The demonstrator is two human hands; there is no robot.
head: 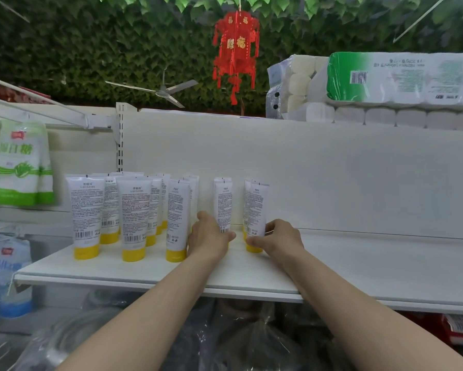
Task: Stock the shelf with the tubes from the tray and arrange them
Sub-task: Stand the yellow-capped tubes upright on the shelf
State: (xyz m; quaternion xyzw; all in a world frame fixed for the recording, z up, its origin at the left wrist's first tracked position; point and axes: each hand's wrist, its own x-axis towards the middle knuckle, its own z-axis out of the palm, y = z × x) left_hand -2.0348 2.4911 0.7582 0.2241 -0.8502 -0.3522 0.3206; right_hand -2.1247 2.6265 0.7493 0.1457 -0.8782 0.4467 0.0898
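Observation:
Several white tubes with yellow caps (132, 218) stand cap-down in rows on the white shelf (358, 263). My left hand (209, 238) holds the base of one upright tube (223, 203), with another tube right behind it. My right hand (281, 238) pinches the lower end of the rightmost tube (255, 207), just above its yellow cap; another tube stands behind that one too. Both held tubes rest on the shelf. No tray is in view.
Green-and-white bags (19, 167) hang at the left, with blue bags (8, 277) below. Packs of paper rolls (385, 87) sit on top of the shelf's back panel at the right. Plastic-wrapped goods (225, 338) lie under the shelf. The shelf's right half is bare.

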